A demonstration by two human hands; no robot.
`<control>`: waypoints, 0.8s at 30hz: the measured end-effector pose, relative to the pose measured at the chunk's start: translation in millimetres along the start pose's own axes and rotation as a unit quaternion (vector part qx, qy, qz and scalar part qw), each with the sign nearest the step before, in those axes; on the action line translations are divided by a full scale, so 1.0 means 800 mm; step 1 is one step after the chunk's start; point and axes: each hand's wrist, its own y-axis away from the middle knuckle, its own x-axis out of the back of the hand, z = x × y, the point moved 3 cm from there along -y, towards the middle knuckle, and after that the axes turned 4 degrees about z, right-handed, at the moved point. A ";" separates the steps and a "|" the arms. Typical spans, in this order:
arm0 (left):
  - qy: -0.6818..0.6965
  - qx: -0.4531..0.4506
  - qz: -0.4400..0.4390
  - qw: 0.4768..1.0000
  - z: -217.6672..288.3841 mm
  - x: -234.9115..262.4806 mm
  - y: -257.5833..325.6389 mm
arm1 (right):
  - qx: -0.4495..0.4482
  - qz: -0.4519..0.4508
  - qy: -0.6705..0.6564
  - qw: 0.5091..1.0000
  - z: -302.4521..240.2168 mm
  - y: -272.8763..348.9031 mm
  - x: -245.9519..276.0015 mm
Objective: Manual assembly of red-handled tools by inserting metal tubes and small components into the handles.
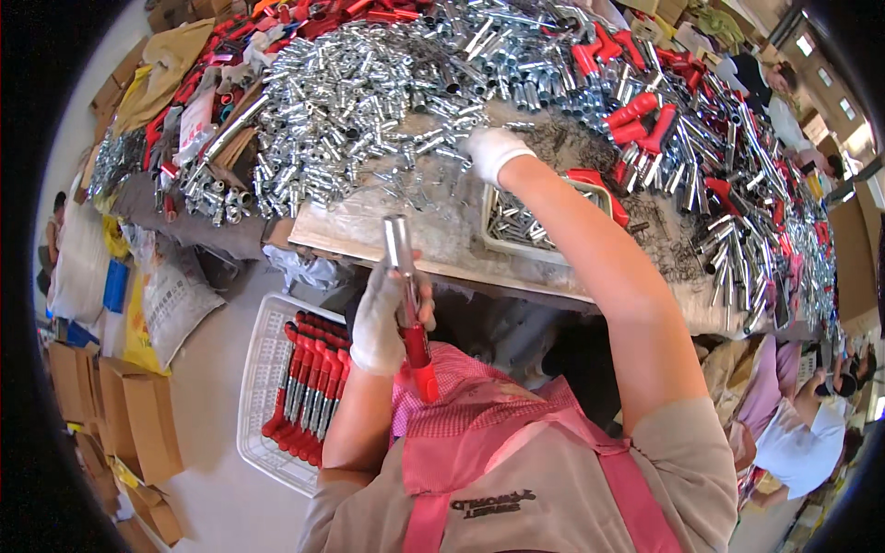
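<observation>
I see the left hand [385, 318], white glove, fingers wrapped round a metal tube w/ red handle [407, 304], held upright at frame centre, just below the table edge [369, 247]. Right hand [491, 150], gloved, reaches to upper centre, fingers curled into the pile of small metal parts [369, 92]; can't tell if it's gripping any. White basket [267, 369] of finished pieces sits lower left.

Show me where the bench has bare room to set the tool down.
Bare board shows between the left hand holding the red-handled tool, the grey tray and the heap of metal tubes. A thinner strip runs along the near edge under the tray. Beyond the right hand and rightward, tubes and red handles crowd everything.
</observation>
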 end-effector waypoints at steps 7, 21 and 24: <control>-0.170 0.011 -0.069 0.983 0.014 0.015 0.008 | 0.034 0.072 -0.216 0.973 0.011 0.010 0.010; -0.339 -0.046 -0.162 0.926 0.014 0.018 -0.006 | 0.393 0.170 -0.144 0.892 -0.070 0.178 0.132; -0.439 -0.139 -0.155 0.874 0.018 0.025 0.000 | 0.393 0.109 -0.103 0.907 -0.088 0.188 0.121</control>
